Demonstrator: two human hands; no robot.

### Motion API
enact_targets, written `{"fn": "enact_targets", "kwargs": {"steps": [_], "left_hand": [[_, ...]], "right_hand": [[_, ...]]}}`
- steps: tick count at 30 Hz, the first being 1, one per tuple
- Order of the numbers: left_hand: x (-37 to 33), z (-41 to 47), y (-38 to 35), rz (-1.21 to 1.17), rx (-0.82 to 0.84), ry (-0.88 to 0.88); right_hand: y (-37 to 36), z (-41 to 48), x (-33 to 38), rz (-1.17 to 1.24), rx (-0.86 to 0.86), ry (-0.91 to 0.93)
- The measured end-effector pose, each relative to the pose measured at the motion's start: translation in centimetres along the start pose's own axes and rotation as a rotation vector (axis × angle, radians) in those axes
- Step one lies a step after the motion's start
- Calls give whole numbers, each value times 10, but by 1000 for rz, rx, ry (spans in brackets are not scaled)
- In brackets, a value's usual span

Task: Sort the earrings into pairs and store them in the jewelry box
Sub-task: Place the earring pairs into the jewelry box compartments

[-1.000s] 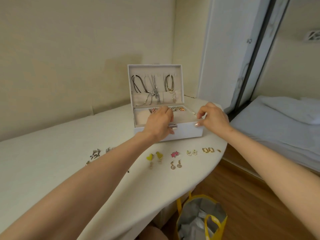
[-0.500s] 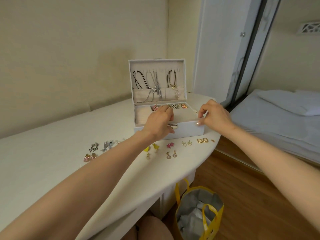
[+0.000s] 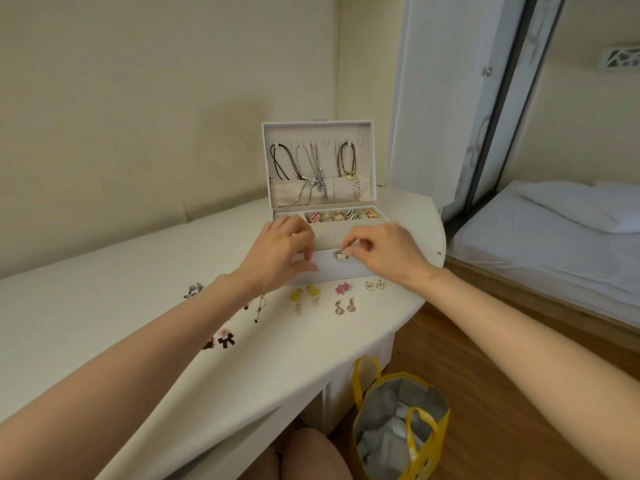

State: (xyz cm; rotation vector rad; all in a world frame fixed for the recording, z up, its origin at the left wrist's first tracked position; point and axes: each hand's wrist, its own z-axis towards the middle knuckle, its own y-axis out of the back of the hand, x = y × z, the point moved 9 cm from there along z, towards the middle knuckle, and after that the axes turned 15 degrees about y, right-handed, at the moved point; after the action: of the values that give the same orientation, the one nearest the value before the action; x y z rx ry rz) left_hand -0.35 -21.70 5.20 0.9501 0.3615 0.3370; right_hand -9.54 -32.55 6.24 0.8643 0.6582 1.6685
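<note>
The white jewelry box (image 3: pixel 329 270) stands open on the table, its lid upright with necklaces (image 3: pixel 313 174) hanging inside and rings (image 3: pixel 341 215) in the back row. My left hand (image 3: pixel 280 251) curls over the box's front left edge. My right hand (image 3: pixel 384 252) pinches the small metal clasp (image 3: pixel 341 255) on the front. Earrings lie in pairs in front of the box: yellow ones (image 3: pixel 304 293), pink stars (image 3: pixel 343 289), small gold rounds (image 3: pixel 375 285), pearl drops (image 3: pixel 344 307), dark bows (image 3: pixel 223 338). Silver ones (image 3: pixel 193 291) are partly hidden by my left arm.
The white table (image 3: pixel 104 323) ends in a curved edge on the right. A yellow bag (image 3: pixel 398 427) stands on the wooden floor below it. A bed (image 3: pixel 554 244) lies to the right beyond a sliding door. My knee (image 3: pixel 311 455) shows under the table.
My right hand moved from the box's right corner to the front clasp. My left hand came off the tray down to the front left edge. The view shifted slightly.
</note>
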Motion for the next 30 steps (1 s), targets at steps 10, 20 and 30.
{"fn": "enact_targets", "kwargs": {"steps": [10,20,30], "left_hand": [[15,-19,-21,7,116,8],[16,-26,-18,-7,46,9],[48,7,27,-441,-58,221]], "right_hand": [[-68,14,34,-115,354,30],[-74,15,31,-53,341,-26],[-31,57,17,199,122,-128]]}}
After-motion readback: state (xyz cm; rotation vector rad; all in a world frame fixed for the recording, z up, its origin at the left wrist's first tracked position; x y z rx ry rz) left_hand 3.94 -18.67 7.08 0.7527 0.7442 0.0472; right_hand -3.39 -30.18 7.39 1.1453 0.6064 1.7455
